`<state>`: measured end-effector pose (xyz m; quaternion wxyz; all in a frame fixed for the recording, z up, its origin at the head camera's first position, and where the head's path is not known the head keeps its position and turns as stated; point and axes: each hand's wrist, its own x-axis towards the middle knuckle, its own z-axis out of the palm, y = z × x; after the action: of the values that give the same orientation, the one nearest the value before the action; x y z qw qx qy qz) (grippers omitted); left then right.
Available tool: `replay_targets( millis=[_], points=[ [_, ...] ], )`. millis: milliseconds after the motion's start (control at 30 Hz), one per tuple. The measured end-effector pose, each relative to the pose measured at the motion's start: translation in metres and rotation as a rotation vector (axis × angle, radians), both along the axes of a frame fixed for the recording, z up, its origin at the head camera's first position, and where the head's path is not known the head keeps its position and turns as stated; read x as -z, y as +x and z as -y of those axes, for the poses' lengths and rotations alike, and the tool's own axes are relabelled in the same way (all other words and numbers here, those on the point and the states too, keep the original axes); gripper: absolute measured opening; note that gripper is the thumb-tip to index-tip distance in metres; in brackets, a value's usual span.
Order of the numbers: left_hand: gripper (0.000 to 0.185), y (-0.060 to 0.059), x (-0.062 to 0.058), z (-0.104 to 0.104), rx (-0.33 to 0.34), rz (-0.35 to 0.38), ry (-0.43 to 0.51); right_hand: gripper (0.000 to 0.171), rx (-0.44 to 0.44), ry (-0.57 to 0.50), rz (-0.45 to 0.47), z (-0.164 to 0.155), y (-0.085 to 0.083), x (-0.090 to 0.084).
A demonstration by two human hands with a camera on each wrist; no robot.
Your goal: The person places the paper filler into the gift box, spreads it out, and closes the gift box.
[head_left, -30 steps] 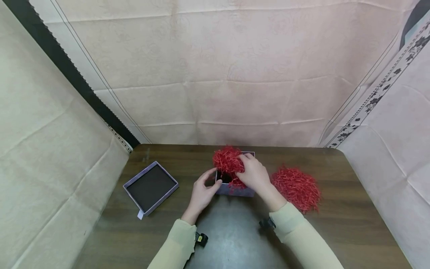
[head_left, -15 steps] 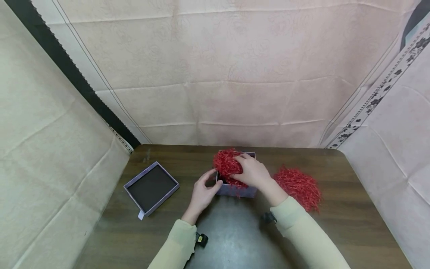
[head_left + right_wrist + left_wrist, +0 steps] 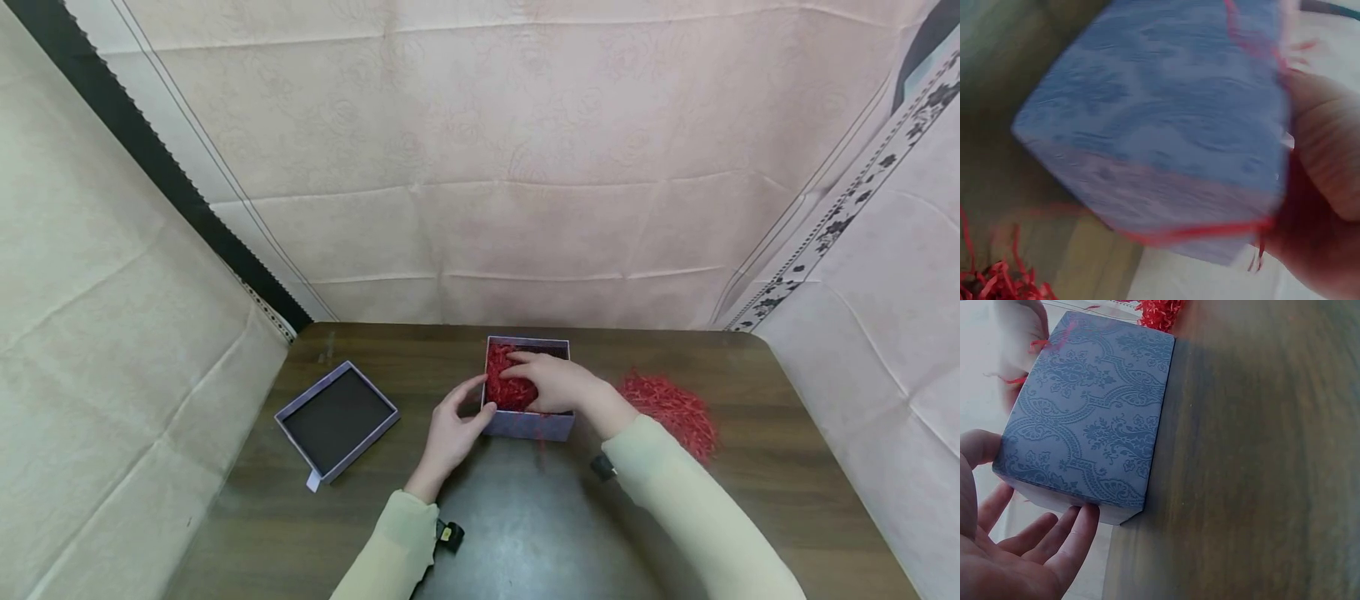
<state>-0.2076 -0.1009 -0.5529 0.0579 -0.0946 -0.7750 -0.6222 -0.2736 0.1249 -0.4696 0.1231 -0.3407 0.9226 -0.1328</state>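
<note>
While the brown wooden counter (image 3: 787, 492) carries everything, the square blue box (image 3: 527, 423) sits near its far middle, made of card with a curly printed pattern. Left of it lies the flat lid (image 3: 337, 419), dark inside. Right of the box rests a fluffy pile of red paper shreds (image 3: 671, 408). The right hand (image 3: 551, 383) presses more red shreds (image 3: 502, 387) flat inside the box with nearly straight fingers; a moment ago that bunch stood high above the rim. The left hand (image 3: 450, 433) steadies the box's left corner, fingers relaxed and touching it.
</note>
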Motion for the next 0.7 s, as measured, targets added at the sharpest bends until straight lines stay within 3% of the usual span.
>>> replay_targets(
  millis=[167, 267, 500, 700],
  points=[
    [0.049, 0.0, -0.001, 0.0, 0.001, -0.004, -0.009, 0.049, 0.031, 0.174, -0.044, 0.012, -0.006, 0.012],
    [0.05, 0.0, 0.0, 0.0, 0.0, 0.001, -0.017, 0.042, 0.057, 0.203, -0.064, 0.014, -0.009, 0.014],
    [0.049, -0.002, 0.001, 0.0, 0.011, -0.004, -0.005, 0.052, 0.011, 0.086, 0.007, 0.003, -0.011, 0.002],
    [0.049, -0.002, 0.0, 0.0, 0.005, 0.002, 0.01, 0.048, -0.032, -0.027, 0.013, -0.018, -0.007, -0.011]
  ],
)
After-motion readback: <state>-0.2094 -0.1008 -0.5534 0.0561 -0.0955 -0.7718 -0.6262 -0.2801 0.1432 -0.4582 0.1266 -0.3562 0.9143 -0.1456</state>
